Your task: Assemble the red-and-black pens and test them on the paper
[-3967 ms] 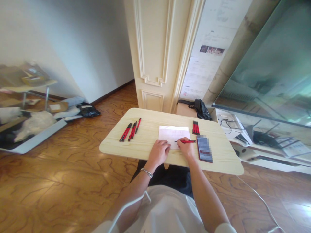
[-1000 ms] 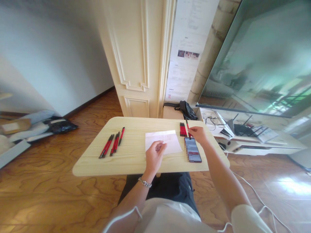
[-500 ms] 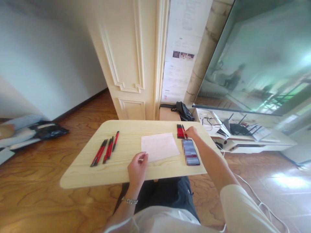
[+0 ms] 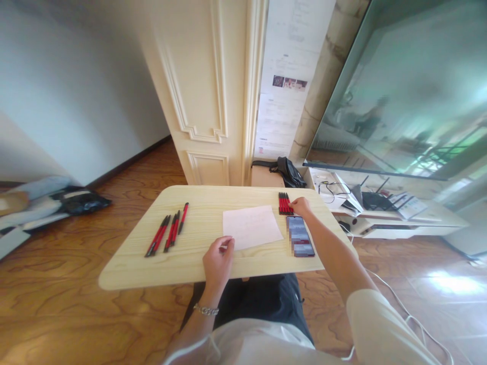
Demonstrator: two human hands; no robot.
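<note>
A white sheet of paper (image 4: pixel 251 226) lies in the middle of the pale wooden table (image 4: pixel 198 263). My left hand (image 4: pixel 218 257) is curled at the sheet's near left corner, thumb and forefinger pinching its edge. My right hand (image 4: pixel 301 207) reaches to the far right, its loosely closed fingertips on the rightmost pen of a tidy row of red and black pens (image 4: pixel 283 204). A second, looser group of red and black pens (image 4: pixel 167 234) lies on the table's left side, away from both hands. A dark phone (image 4: pixel 300 236) lies just under my right wrist.
A cream panelled door (image 4: pixel 205 101) stands behind the table. To the right are a black bag (image 4: pixel 291 175), a low white shelf with cables and devices (image 4: pixel 380 208), and a big glass panel. Bags and clutter (image 4: pixel 57 203) lie on the wooden floor at the left.
My right hand carried a red pen from the paper to the row at the far right and now rests on it. My left hand slid back from the sheet's middle to its near corner.
</note>
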